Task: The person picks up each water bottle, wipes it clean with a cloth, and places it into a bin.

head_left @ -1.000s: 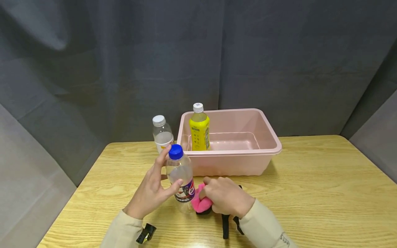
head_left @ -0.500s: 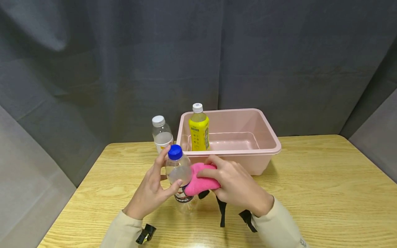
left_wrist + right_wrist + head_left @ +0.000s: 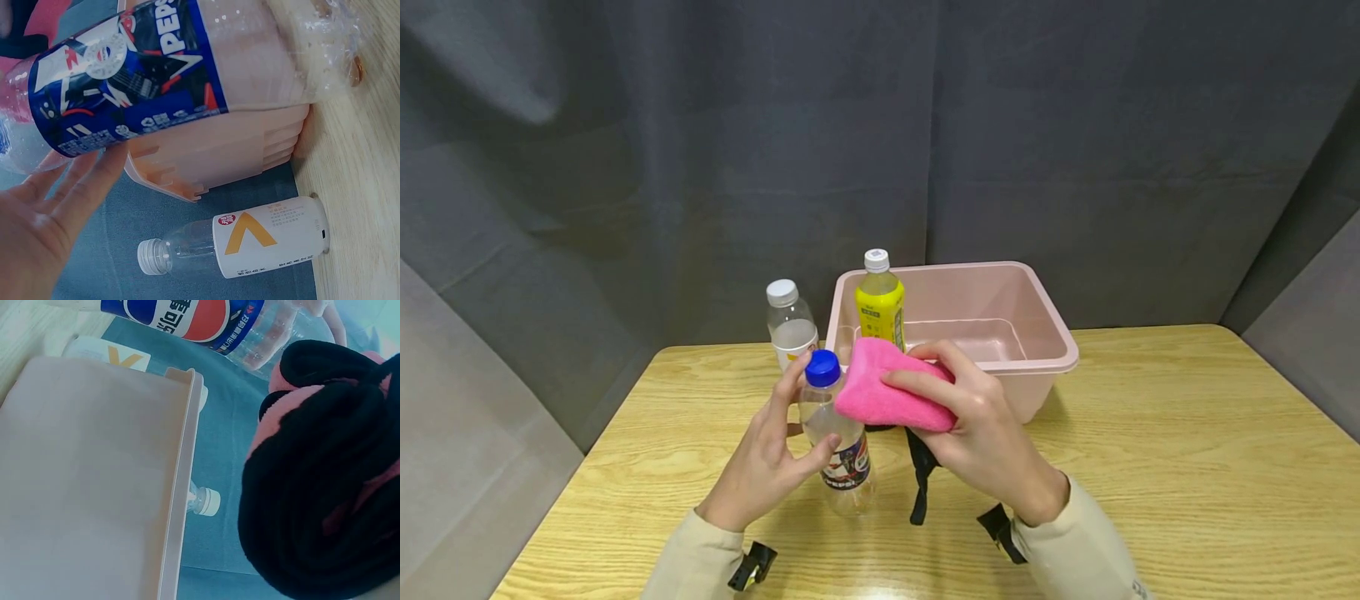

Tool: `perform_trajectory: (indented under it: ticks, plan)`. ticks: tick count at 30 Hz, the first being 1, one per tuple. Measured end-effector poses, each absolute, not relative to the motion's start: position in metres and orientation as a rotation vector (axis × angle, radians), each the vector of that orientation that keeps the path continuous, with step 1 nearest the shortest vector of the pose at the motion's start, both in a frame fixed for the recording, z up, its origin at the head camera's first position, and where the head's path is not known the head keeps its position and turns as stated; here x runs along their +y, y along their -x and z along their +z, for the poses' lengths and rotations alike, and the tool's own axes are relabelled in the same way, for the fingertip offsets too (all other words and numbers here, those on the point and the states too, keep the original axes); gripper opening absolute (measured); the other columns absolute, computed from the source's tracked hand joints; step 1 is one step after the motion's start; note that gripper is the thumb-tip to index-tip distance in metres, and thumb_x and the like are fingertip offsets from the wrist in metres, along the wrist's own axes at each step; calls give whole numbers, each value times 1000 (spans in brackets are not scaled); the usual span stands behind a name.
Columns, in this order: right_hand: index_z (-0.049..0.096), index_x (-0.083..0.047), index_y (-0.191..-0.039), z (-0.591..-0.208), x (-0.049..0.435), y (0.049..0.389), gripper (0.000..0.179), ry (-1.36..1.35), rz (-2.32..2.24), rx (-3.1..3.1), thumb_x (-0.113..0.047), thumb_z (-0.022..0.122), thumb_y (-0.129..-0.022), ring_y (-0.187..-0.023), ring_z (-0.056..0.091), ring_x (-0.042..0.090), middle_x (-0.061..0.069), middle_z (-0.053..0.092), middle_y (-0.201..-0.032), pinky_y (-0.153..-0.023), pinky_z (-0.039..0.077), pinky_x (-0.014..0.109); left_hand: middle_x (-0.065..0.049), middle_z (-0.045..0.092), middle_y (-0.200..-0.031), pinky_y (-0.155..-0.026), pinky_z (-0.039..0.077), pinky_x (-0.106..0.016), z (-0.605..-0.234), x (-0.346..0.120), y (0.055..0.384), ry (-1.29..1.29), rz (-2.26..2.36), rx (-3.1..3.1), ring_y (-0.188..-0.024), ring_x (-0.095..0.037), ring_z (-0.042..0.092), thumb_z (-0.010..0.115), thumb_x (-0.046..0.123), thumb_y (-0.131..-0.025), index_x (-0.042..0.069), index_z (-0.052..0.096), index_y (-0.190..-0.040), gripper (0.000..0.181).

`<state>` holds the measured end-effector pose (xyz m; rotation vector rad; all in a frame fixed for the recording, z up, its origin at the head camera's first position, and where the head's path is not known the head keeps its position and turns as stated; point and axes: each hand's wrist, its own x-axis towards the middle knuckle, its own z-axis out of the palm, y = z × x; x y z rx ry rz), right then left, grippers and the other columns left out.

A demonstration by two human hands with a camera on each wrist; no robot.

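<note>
Apparently wiping is in hand: the left hand (image 3: 767,468) grips the Pepsi bottle (image 3: 847,467) upright on the counter (image 3: 1165,467), at the pink bin's (image 3: 1048,366) near left, while the right hand (image 3: 983,433) holds the pink cloth (image 3: 887,392) by its shoulder, contact unclear. Next probably calls for cloth pressed against a steady bottle.

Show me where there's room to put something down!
The table is bare right of the tub, and left of the left hand. Inside the tub, right of the yellow bottle, looks free too. It's crowded in front of the tub: right hand, pink cloth, Pepsi bottle.
</note>
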<state>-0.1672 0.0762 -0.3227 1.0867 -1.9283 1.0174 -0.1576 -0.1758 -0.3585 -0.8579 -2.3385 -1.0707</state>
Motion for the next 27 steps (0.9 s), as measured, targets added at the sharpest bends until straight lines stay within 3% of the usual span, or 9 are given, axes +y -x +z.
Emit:
perform_trajectory:
  ticks: [13,20,27]
  plan:
    - [78,-18,-103,-326,79,167,44,-1183,656,-2178,11,81,-70,-82,64,23,7,61,-108,-69,59,36,-24,54,-137,-74,62,-42,-358,-175,157,835,-1071,-2361,-111,-38,62,76,5,-85,14,18,-157,93]
    - [78,-18,-94,-342,71,171,38,-1333,471,-2506,11,73,-69,-67,49,12,1,53,-90,-56,45,24,-25,51,-141,-74,62,-45,-358,-175,157,817,-1093,-2374,-113,-41,61,76,5,-85,16,18,-157,94]
    - [76,-21,-82,-368,57,174,28,-1385,256,-2660,5,75,-72,-66,47,11,-3,54,-82,-55,45,28,-26,50,-142,-73,62,-45,-357,-175,157,840,-1094,-2360,-114,-43,61,76,5,-85,14,18,-157,93]
